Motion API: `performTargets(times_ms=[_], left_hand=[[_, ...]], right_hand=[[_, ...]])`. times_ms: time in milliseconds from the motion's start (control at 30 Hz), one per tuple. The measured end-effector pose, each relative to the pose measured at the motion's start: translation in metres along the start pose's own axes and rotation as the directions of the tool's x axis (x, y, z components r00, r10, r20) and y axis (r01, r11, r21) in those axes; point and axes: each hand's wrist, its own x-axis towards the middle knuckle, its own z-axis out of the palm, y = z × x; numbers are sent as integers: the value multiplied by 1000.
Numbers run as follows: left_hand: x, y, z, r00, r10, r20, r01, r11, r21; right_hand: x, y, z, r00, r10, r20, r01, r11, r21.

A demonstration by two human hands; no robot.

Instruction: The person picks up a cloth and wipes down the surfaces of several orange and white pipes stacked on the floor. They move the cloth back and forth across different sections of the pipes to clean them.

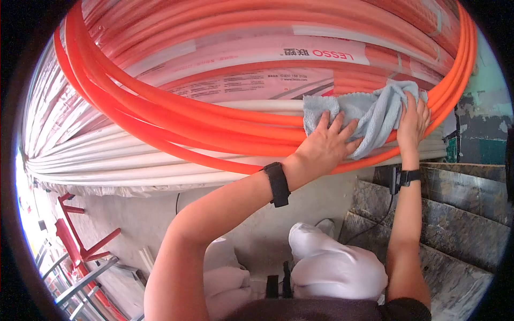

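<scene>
A light blue-grey cloth is draped over a bundle of orange pipe coils. My left hand lies on the cloth's left part, fingers spread over it and pressing towards the pipes. At the cloth's right end my right hand is closed around it, the fingers wrapped over the cloth and the pipes beneath. The cloth is twisted and creased between my two hands. Part of the orange pipes is hidden under it.
Behind the coil, wrapped orange and white pipes are stacked with printed plastic film. Dark stone slabs lean at the right. A red metal frame and a metal ladder stand at lower left on a concrete floor.
</scene>
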Motion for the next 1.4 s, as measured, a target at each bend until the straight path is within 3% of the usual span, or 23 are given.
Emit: performTargets(times_ms=[167, 367, 500, 833, 1000, 1167, 1400], left_hand=[[-30, -17, -15, 999, 47, 19, -46, 999, -28], [-82, -42, -38, 982, 88, 169, -93, 995, 20], [-113, -67, -67, 969, -26, 246, 14, 999, 47], [-187, -122, -116, 922, -369, 113, 362, 928, 85], [-188, -124, -120, 909, -417, 13, 412, 903, 119], [-178, -110, -115, 900, -437, -10, 431, 884, 183], [-153, -81, -87, 930, -366, 26, 358, 922, 148]], right_hand=[[-42, -28, -14, 1000, -28, 4, 27, 991, 131], [-96, -84, -30, 997, -31, 74, 10, 964, 266], [-108, -124, -50, 984, -129, 119, 76, 923, 377], [-103, -245, -86, 882, -471, -1, 375, 703, 605], [-72, -285, -96, 796, -603, -53, 474, 568, 673], [-68, -284, -92, 807, -582, -102, 464, 518, 718], [-80, -227, -77, 814, -579, 36, 414, 623, 664]])
